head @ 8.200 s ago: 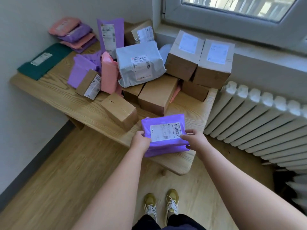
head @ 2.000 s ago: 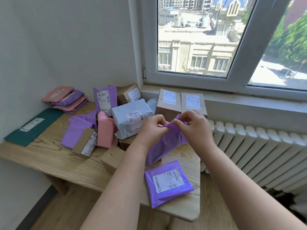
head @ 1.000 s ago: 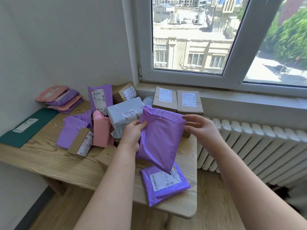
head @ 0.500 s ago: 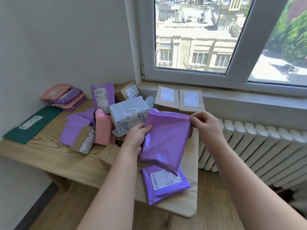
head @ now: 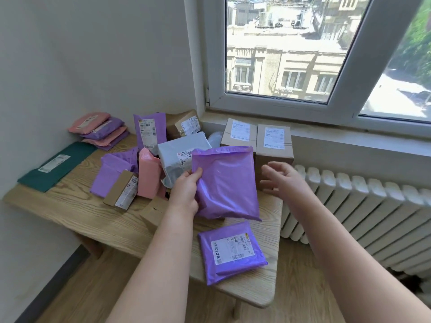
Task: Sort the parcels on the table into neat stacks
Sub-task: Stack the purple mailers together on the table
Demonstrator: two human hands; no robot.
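Note:
My left hand [head: 185, 192] grips the left edge of a plain purple mailer [head: 227, 183] and holds it upright above the table. To its right, my right hand [head: 285, 180] hovers with fingers spread and touches nothing. Below the held mailer, a second purple mailer [head: 232, 251] lies label up near the front right corner of the wooden table [head: 77, 210]. Behind my hands is a loose pile: a grey mailer [head: 179, 148], a pink mailer [head: 149, 176], purple mailers [head: 112, 171] and several cardboard boxes.
Two labelled cardboard boxes [head: 256, 141] stand side by side at the back right under the window sill. A stack of pink and purple mailers [head: 100, 130] and a flat dark green parcel [head: 56, 166] sit at the far left. A white radiator [head: 361, 213] runs along the right.
My right hand has let go of the mailer's top right corner and moved off to the right. The left hand has kept its hold and turned the mailer more upright.

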